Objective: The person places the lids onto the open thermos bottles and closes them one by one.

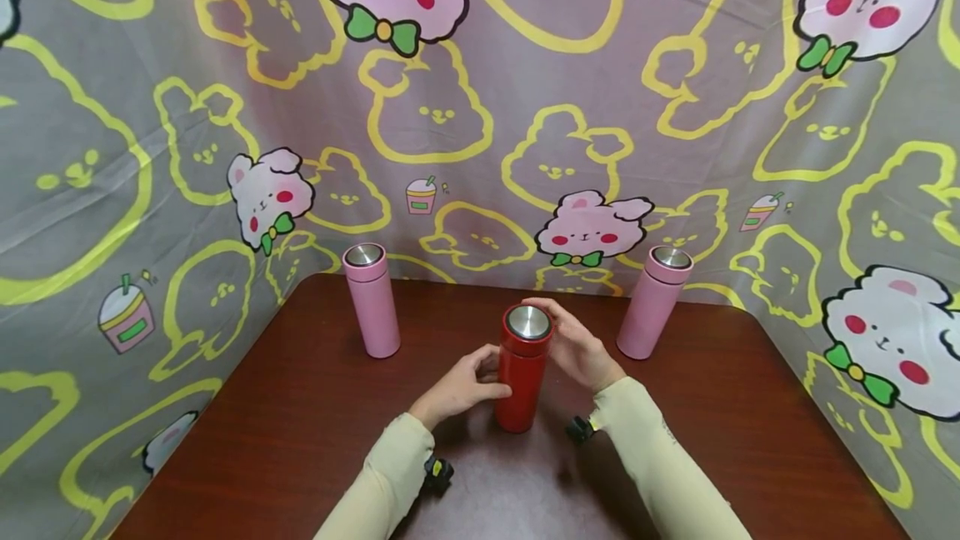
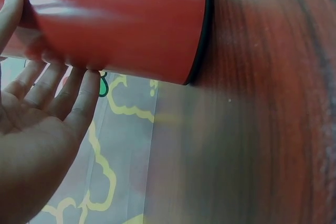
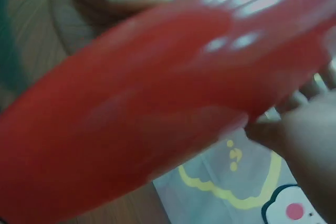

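Note:
A red thermos flask (image 1: 519, 386) with a silver-topped lid (image 1: 528, 322) is between my two hands near the middle of the table. My left hand (image 1: 465, 386) holds its left side, the thumb across the front and the fingers reaching behind. In the left wrist view, those fingertips meet the red wall (image 2: 126, 30); the black base rim (image 2: 200, 38) is at or just above the tabletop, I cannot tell which. On the other side, my right hand (image 1: 577, 348) grips the upper part near the lid, its fingers partly hidden behind. The right wrist view shows its thumb against the flask (image 3: 157, 87).
One pink thermos flask (image 1: 375, 311) stands upright at the back left of the dark wooden table (image 1: 285, 440), another pink flask (image 1: 651, 307) at the back right. A patterned cloth (image 1: 450, 107) with cartoon bunnies hangs behind and along both sides.

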### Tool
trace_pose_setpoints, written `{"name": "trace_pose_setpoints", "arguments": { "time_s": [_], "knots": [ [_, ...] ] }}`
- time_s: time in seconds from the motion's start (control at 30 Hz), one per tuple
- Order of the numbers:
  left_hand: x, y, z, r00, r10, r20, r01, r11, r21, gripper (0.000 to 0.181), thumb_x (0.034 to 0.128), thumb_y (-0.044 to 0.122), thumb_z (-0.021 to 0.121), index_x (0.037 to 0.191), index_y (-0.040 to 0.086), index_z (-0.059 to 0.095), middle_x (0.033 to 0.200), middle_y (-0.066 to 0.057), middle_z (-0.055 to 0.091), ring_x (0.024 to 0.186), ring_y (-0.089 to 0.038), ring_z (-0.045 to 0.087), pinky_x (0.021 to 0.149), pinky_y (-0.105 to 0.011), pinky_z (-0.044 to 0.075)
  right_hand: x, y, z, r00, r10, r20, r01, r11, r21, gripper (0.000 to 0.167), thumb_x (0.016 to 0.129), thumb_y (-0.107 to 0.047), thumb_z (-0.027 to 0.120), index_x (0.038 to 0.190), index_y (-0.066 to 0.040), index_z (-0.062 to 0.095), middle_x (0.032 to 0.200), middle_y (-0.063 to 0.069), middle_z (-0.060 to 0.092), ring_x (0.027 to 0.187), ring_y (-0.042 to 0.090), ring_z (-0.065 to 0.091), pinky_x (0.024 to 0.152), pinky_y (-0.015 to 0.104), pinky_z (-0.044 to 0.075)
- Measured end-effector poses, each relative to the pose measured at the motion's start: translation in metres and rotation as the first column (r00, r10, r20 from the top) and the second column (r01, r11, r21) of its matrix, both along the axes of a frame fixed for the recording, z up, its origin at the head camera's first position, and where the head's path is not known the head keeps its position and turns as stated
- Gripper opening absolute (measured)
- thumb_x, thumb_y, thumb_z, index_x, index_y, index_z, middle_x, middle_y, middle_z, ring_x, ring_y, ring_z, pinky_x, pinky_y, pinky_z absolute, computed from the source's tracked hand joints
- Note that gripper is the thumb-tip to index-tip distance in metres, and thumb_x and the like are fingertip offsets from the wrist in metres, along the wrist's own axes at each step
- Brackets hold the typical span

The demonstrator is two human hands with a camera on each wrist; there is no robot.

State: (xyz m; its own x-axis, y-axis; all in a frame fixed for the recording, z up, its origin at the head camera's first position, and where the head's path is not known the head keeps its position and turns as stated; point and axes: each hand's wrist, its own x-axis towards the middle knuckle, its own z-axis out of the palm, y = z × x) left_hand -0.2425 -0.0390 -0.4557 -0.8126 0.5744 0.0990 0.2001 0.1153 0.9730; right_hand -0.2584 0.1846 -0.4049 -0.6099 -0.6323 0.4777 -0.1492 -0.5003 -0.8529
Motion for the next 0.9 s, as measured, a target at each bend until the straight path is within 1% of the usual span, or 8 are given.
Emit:
{"name": "trace_pose_setpoints", "arguments": {
  "time_s": [0.07,0.13,0.23,0.3,0.43,0.63,0.73,0.9],
  "knots": [
    [-0.004,0.000,-0.008,1.000,0.005,0.001,-0.005,1.000,-0.013,0.050,0.0834,0.015,0.073,0.127,0.006,0.050,0.122,-0.008,0.058,0.114,-0.023,0.055,0.096,-0.038,0.045,-0.008,0.001,0.002,0.992,0.122,0.044,-0.121,0.992,-0.015,0.050,0.094,-0.022,0.027,0.140,-0.003,0.035,0.134,0.012,0.048,0.123,0.027,0.044,0.103,0.048,0.034],
    [-0.005,0.000,-0.010,1.000,0.008,0.001,-0.008,1.000,-0.025,0.052,0.0836,0.019,0.073,0.129,0.009,0.049,0.122,-0.006,0.058,0.113,-0.022,0.054,0.095,-0.038,0.045,-0.015,-0.001,0.005,0.975,0.209,0.077,-0.208,0.978,-0.021,0.053,0.091,-0.021,0.028,0.140,-0.001,0.036,0.138,0.014,0.046,0.127,0.031,0.041,0.104,0.051,0.030],
    [-0.006,0.000,-0.011,1.000,-0.001,0.006,0.002,0.999,-0.038,0.056,0.0848,0.022,0.072,0.133,0.011,0.046,0.125,-0.005,0.056,0.115,-0.021,0.053,0.096,-0.037,0.044,-0.023,-0.005,0.008,0.946,0.308,0.097,-0.308,0.951,-0.015,0.057,0.088,-0.023,0.037,0.140,0.000,0.038,0.140,0.015,0.044,0.131,0.034,0.037,0.106,0.055,0.026],
    [-0.005,0.000,-0.011,1.000,-0.012,0.014,0.013,0.999,-0.048,0.058,0.0863,0.023,0.070,0.137,0.011,0.043,0.128,-0.005,0.054,0.117,-0.022,0.052,0.096,-0.037,0.044,-0.027,-0.007,0.010,0.933,0.347,0.100,-0.348,0.938,-0.008,0.057,0.087,-0.023,0.041,0.139,0.000,0.040,0.139,0.015,0.046,0.130,0.034,0.038,0.106,0.055,0.026],
    [-0.005,0.000,-0.011,0.999,-0.040,0.019,0.041,0.998,-0.056,0.063,0.0886,0.023,0.067,0.142,0.009,0.037,0.135,-0.007,0.049,0.122,-0.025,0.048,0.100,-0.040,0.041,-0.032,-0.008,0.010,0.913,0.396,0.100,-0.397,0.918,-0.010,0.055,0.086,-0.022,0.043,0.137,-0.002,0.043,0.135,0.014,0.051,0.125,0.033,0.044,0.105,0.053,0.028],
    [-0.003,0.001,-0.010,0.998,-0.054,0.026,0.056,0.997,-0.056,0.069,0.0895,0.022,0.066,0.147,0.008,0.030,0.142,-0.010,0.043,0.129,-0.026,0.041,0.103,-0.044,0.036,-0.033,-0.009,0.007,0.895,0.440,0.078,-0.438,0.898,-0.041,0.055,0.088,-0.020,0.041,0.139,0.000,0.040,0.134,0.015,0.051,0.124,0.033,0.044,0.106,0.052,0.028],
    [-0.003,0.002,-0.010,0.998,-0.056,0.035,0.057,0.997,-0.050,0.069,0.0899,0.020,0.065,0.147,0.008,0.028,0.142,-0.010,0.043,0.129,-0.026,0.041,0.103,-0.044,0.036,-0.033,-0.008,0.006,0.894,0.443,0.070,-0.441,0.897,-0.044,0.055,0.088,-0.020,0.042,0.139,-0.001,0.040,0.134,0.016,0.050,0.124,0.033,0.044,0.106,0.052,0.028],
    [-0.004,0.003,-0.011,0.998,-0.060,0.033,0.062,0.997,-0.049,0.068,0.0903,0.020,0.065,0.147,0.009,0.029,0.141,-0.009,0.044,0.128,-0.026,0.042,0.103,-0.042,0.037,-0.033,-0.006,0.005,0.902,0.428,0.059,-0.426,0.904,-0.047,0.054,0.088,-0.020,0.043,0.139,-0.002,0.040,0.134,0.016,0.049,0.125,0.034,0.043,0.106,0.052,0.029]
  ]
}}
